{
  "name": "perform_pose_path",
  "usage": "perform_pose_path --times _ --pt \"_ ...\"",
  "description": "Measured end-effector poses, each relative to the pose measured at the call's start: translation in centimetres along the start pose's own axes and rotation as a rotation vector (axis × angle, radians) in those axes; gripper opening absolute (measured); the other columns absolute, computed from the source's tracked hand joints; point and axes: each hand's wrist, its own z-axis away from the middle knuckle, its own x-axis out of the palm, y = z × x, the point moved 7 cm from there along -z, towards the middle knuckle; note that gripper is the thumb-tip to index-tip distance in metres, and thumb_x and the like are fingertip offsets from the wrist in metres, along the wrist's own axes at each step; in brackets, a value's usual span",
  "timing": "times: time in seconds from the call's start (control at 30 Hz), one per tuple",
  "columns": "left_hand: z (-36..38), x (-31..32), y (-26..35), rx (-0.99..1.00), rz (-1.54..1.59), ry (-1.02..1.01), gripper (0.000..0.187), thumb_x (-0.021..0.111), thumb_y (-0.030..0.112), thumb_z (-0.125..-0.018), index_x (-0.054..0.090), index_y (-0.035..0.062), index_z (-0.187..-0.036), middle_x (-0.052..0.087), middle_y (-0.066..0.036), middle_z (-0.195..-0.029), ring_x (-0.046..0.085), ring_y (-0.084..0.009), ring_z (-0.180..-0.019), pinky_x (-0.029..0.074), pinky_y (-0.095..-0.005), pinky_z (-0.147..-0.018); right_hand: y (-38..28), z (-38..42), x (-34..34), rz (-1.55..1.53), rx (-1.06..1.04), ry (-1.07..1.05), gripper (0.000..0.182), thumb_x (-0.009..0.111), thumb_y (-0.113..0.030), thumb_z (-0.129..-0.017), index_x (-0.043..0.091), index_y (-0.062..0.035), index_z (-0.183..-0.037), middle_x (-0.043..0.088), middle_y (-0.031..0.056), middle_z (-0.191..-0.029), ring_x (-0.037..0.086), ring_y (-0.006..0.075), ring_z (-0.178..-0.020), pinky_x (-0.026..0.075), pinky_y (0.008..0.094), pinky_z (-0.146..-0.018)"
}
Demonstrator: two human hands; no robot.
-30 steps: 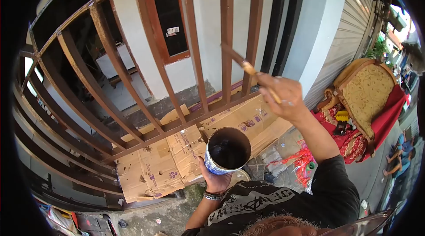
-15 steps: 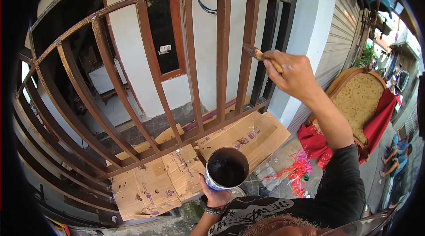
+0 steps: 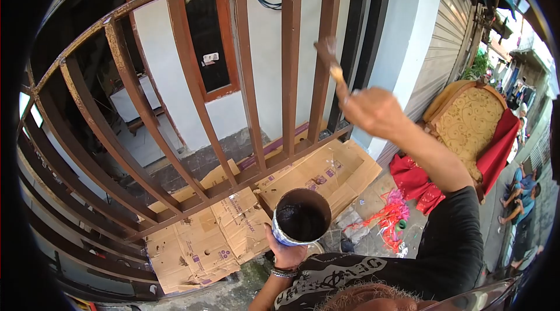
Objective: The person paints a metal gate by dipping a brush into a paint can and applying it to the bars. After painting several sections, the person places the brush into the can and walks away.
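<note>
"Both hands are holding something, yes?"

"Yes. At six o'clock the left hand [image 3: 287, 255] cups a can [image 3: 281, 234], its thumb up against the outside. Toward two o'clock the right hand [image 3: 370, 111] is closed around a brush [image 3: 336, 74]."

"What does the can hold?"

"Dark, nearly black liquid [image 3: 298, 220], with brown coating the inner wall above it. Outside it's white and blue, and its open mouth faces the camera. Just below it is a pale round rim [image 3: 315, 248], mostly hidden, so I can't tell what it belongs to."

"How wide are the fingers?"

"On the right they're narrow, folded on the handle. The left is opened to the can's curve, though its other fingers are largely hidden."

"And the brush?"

"It tilts up toward one o'clock, its dark bristles over an upright bar [image 3: 318, 86] of the brown railing [image 3: 291, 66]. I can't tell whether they touch."

"What's around the railing?"

"Stained cardboard [image 3: 201, 247] lies along its foot from seven o'clock round to five. Behind the bars, a red-framed window [image 3: 210, 31] is at eleven and a dark coil [image 3: 265, 2] at twelve."

"Farther right?"

"A ribbed shutter [image 3: 443, 48] at two, and at three a gold patterned seat [image 3: 469, 116] with red cloth [image 3: 499, 150] on it. Pink and red strips [image 3: 392, 218] lie on the ground at four. Between three and four, well apart, people [image 3: 522, 194] in blue sit by the lane."
</note>
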Motion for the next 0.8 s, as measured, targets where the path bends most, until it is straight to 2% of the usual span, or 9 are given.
perform_pose_path --times 0.2,0.33,0.4,0.47,0.5,0.53,0.6,0.7,0.8 --pt "0.2 0.1 0.7 0.023 -0.017 0.044 0.087 0.042 0.077 -0.089 0.037 0.0177 -0.152 0.043 -0.012 -0.152 0.047 -0.0339 -0.137 0.044 -0.055 -0.109 -9.6 7.1 3.4 -0.493 0.008 -0.255 0.029 0.066 -0.018 -0.085 0.063 0.0026 -0.105 0.059 0.0044 -0.066 0.063 0.0183 -0.056 0.05 0.032 -0.051" --pt "0.2 0.1 0.5 0.037 -0.015 0.059 0.086 0.043 0.075 -0.09 0.037 0.0168 -0.152 0.044 -0.012 -0.152 0.048 -0.0342 -0.136 0.045 -0.0554 -0.108 -7.4 5.8 3.0 -0.668 0.211 -0.288 0.03 0.069 -0.022 -0.086 0.064 0.0002 -0.104 0.062 0.0072 -0.065 0.065 0.0223 -0.056 0.053 0.0356 -0.05" --pt "0.2 0.3 0.2 0.038 -0.005 0.057 0.085 0.042 0.075 -0.091 0.039 0.0142 -0.151 0.045 -0.012 -0.151 0.048 -0.0337 -0.136 0.042 -0.054 -0.11 -3.2 3.9 2.7 -0.52 0.257 -0.174 0.026 0.069 -0.018 -0.085 0.066 -0.0031 -0.106 0.061 0.0062 -0.064 0.063 0.0224 -0.053 0.052 0.0362 -0.047" --pt "0.2 0.2 0.0 0.031 0.028 0.045 0.086 0.039 0.074 -0.093 0.042 0.0095 -0.149 0.049 -0.012 -0.148 0.047 -0.0323 -0.136 0.036 -0.0508 -0.116 2.9 1.0 -1.2 -0.323 0.305 0.133 0.034 0.073 -0.005 -0.081 0.069 -0.0044 -0.115 0.06 0.0066 -0.065 0.061 0.0223 -0.054 0.05 0.0341 -0.047" --pt "0.2 0.1 -0.1 0.025 0.038 0.046 0.085 0.039 0.074 -0.093 0.043 0.0105 -0.149 0.049 -0.012 -0.149 0.047 -0.0322 -0.136 0.037 -0.0509 -0.116 5.4 0.0 -4.1 -0.231 0.359 0.2 0.035 0.074 -0.001 -0.082 0.069 -0.0034 -0.117 0.063 0.0078 -0.069 0.061 0.0207 -0.055 0.051 0.0319 -0.051" --pt "0.1 0.0 -0.2 0.022 0.047 0.044 0.084 0.039 0.074 -0.093 0.043 0.0115 -0.149 0.049 -0.012 -0.149 0.048 -0.0322 -0.136 0.037 -0.0511 -0.116 7.9 0.0 -6.3 -0.237 0.404 0.445 0.031 0.072 -0.004 -0.088 0.069 -0.002 -0.119 0.068 0.0089 -0.075 0.06 0.0152 -0.057 0.051 0.0276 -0.056" --pt "0.0 -1.3 -0.4 0.019 0.066 0.072 0.084 0.043 0.074 -0.091 0.043 0.0133 -0.148 0.049 -0.011 -0.148 0.05 -0.0326 -0.133 0.042 -0.0518 -0.109 10.5 1.4 -9.9 -0.381 0.694 0.506 0.026 0.061 -0.014 -0.1 0.069 -0.0013 -0.121 0.071 0.0065 -0.085 0.059 0.0067 -0.064 0.046 0.0209 -0.057" --pt "0.1 -3.9 -0.3 0.041 0.078 0.148 0.085 0.049 0.074 -0.086 0.044 0.0146 -0.146 0.053 -0.011 -0.143 0.056 -0.0336 -0.125 0.053 -0.0523 -0.093 9.3 5.5 -10.5 -0.563 0.798 0.551 0.025 0.06 -0.016 -0.1 0.07 0.0017 -0.115 0.071 0.0065 -0.08 0.058 0.0057 -0.061 0.045 0.0192 -0.055" --pt "0.2 -4.7 -0.1 0.076 0.059 0.189 0.083 0.05 0.074 -0.087 0.047 0.0137 -0.144 0.058 -0.012 -0.137 0.06 -0.0343 -0.12 0.056 -0.0511 -0.086 6.2 11.1 -7.5 -0.758 1.004 0.476 0.025 0.06 -0.016 -0.1 0.069 0.0039 -0.113 0.069 0.0056 -0.075 0.056 0.0049 -0.058 0.044 0.0191 -0.052"
